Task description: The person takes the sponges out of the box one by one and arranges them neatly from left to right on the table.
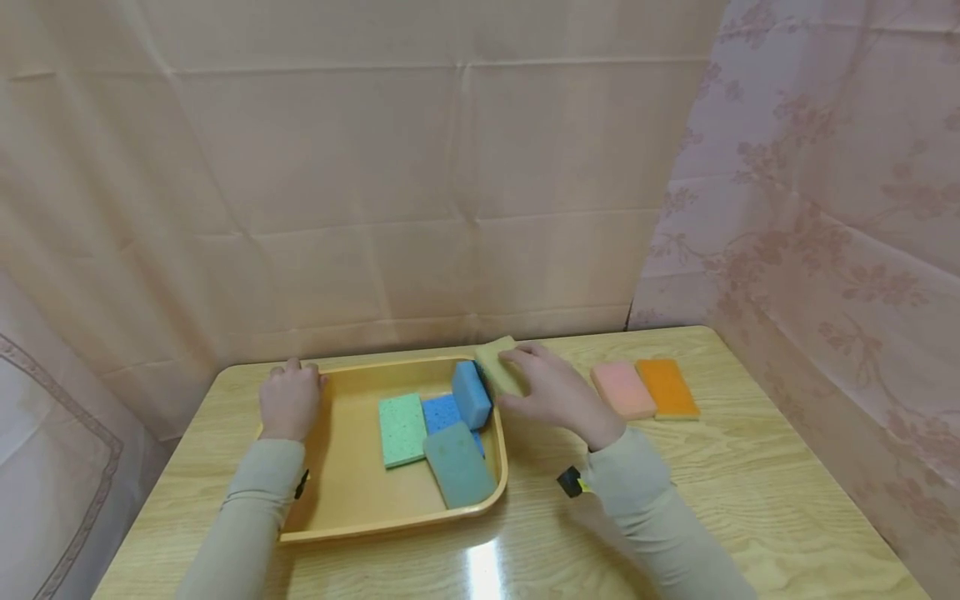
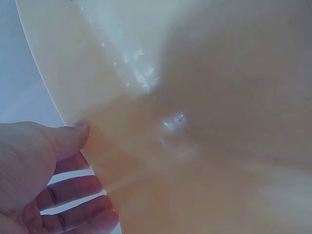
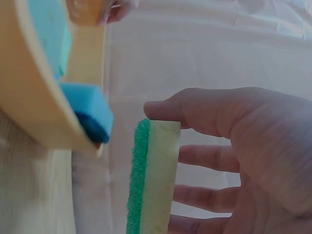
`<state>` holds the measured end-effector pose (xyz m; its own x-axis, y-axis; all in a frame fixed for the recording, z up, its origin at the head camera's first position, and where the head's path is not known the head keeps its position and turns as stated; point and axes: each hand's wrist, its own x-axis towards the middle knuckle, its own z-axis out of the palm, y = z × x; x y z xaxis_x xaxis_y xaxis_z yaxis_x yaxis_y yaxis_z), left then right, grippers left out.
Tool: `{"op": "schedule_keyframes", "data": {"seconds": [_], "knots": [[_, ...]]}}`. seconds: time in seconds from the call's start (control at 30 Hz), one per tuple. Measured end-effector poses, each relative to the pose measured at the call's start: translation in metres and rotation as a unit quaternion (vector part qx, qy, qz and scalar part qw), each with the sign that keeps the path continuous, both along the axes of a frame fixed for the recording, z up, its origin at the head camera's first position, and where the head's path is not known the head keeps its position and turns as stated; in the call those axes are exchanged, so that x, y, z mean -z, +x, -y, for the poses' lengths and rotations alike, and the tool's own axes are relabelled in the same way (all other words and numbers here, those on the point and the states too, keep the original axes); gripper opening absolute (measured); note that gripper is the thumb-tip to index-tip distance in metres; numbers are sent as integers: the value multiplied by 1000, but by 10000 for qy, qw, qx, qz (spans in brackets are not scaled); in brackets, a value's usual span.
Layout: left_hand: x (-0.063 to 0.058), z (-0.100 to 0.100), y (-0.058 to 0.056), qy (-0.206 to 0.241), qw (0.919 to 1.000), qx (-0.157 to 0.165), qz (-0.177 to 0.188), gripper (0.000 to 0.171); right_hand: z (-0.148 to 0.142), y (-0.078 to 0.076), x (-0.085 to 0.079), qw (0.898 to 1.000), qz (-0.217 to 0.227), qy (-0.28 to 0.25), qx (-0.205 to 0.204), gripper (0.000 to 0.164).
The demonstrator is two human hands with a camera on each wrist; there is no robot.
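Note:
A yellow plastic tray lies on the table, and my left hand grips its left rim, thumb inside and fingers outside in the left wrist view. Just over the tray's right rim, my right hand pinches a pale yellow sponge with a green scouring layer. Inside the tray, a blue sponge leans upright at the right wall. Near it lie a light green sponge, a flat darker blue sponge, partly covered, and a grey-green sponge overlapping it.
To the right of the tray, a pink sponge and an orange sponge lie side by side on the wooden table. A beige curtain hangs behind the table's back edge, and a flowered one hangs at the right.

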<state>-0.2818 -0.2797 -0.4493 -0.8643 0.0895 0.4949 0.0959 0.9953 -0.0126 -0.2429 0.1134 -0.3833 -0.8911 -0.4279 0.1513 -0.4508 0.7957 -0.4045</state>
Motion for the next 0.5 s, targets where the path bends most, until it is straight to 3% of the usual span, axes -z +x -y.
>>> {"op": "schedule_keyframes", "data": {"seconds": [0.5], "knots": [[1, 0, 0, -28, 10000, 0, -91, 25, -31, -14, 27, 9980, -344, -177, 510, 62]]}}
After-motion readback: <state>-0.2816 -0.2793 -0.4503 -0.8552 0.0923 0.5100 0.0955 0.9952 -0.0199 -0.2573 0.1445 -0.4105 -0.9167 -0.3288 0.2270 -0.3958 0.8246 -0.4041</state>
